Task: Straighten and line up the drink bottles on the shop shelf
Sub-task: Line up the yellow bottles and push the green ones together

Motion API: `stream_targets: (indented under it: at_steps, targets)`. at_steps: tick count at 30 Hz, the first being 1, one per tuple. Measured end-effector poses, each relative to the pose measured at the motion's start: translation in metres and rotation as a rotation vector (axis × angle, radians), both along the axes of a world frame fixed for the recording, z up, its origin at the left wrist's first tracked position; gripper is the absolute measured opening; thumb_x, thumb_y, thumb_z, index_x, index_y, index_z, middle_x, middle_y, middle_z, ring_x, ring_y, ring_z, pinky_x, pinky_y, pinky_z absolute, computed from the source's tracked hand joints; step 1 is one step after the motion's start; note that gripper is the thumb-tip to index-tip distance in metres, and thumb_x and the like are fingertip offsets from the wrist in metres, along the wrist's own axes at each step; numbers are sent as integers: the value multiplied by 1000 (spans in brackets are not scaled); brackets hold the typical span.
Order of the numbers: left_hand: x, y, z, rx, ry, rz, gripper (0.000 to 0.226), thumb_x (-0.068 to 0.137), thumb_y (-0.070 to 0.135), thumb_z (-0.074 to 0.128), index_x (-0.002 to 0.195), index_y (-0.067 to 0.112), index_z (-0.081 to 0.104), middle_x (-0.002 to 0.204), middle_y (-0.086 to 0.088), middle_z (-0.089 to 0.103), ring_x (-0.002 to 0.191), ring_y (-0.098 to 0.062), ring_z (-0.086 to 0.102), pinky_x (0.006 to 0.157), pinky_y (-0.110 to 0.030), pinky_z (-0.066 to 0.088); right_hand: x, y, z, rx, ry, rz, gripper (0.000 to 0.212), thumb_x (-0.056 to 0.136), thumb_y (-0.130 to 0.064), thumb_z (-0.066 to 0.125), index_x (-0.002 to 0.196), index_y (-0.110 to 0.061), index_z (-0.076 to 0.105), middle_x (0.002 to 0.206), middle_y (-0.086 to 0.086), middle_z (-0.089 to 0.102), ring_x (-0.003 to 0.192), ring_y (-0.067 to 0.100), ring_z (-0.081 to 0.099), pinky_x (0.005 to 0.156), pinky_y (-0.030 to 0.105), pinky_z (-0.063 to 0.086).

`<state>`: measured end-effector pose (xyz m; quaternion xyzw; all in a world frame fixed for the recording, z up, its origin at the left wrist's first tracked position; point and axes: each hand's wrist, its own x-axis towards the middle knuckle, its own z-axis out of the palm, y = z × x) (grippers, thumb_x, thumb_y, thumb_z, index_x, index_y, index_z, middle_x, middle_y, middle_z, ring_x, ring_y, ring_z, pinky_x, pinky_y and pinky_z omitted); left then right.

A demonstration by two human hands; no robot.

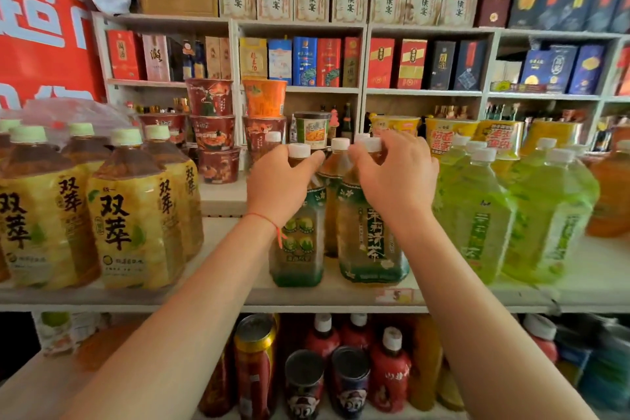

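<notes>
Two tall tea bottles with white caps and dark green labels stand at the front of the white shelf. My left hand grips the neck of the left bottle just under its cap. My right hand curls round the neck of the right bottle, its fingers covering part of the cap. A third like bottle stands behind, between my hands. Both front bottles stand upright, a small gap apart.
Yellow-labelled tea bottles crowd the shelf at left, bright green bottles at right, an orange one at the far right. Stacked noodle cups stand behind. Cans and red bottles fill the shelf below.
</notes>
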<state>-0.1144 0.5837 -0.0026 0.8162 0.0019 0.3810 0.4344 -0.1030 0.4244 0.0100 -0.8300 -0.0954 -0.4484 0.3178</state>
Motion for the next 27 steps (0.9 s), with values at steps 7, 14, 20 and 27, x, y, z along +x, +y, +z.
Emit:
stream_targets:
  at_steps: [7,14,20,27]
  targets:
    - [4,-15,5,-224,89,-140,20,91,38,68,102,21,69,95,5,70,91,-14,66,80,-34,53,13,-43,-16,132,61,46,36,98,-45,55,105,-10,60,110,5,62,112,28,52,98,48,39]
    - [-11,7,-5,-152,60,-258,5,93,34,69,97,31,66,92,13,68,82,1,65,63,-12,48,-10,-1,-35,34,-348,-71,40,86,-14,57,124,-4,57,116,15,57,107,33,50,88,45,40]
    - [-1,26,-16,137,130,142,47,91,66,49,121,30,59,117,0,59,119,-25,47,94,-38,38,-24,53,-62,-155,70,346,64,93,-39,63,146,-12,38,138,9,48,127,24,45,103,40,47]
    - [-18,41,-26,-387,206,-331,36,90,49,68,121,33,59,119,8,66,109,-7,64,94,-26,53,-5,76,-62,85,394,583,102,82,-49,76,158,-15,17,158,6,35,144,21,37,115,44,41]
